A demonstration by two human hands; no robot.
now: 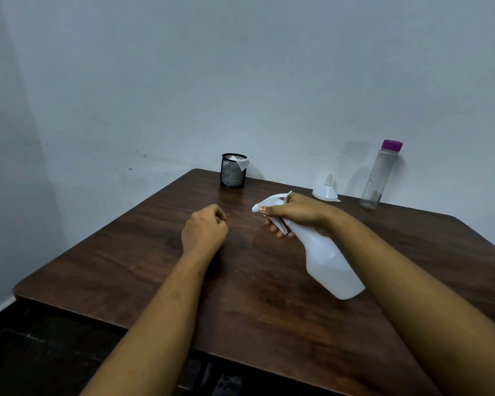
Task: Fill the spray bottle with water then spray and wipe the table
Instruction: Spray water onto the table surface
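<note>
A single head-worn wide-angle view looks forward and down, close over the table [155, 267] toward the wall [240, 81].

Both bare forearms are reaching forward from the lower edge of the view, the left one running straight and the right one angling inward. The left hand [205, 232] is facing back-up with its fingers curling in under the palm, holding nothing. The right hand [297, 211] is gripping the neck of a white spray bottle [332, 264], its thumb stretching along the top of the spray head and its fingers wrapping underneath at the trigger.
</note>
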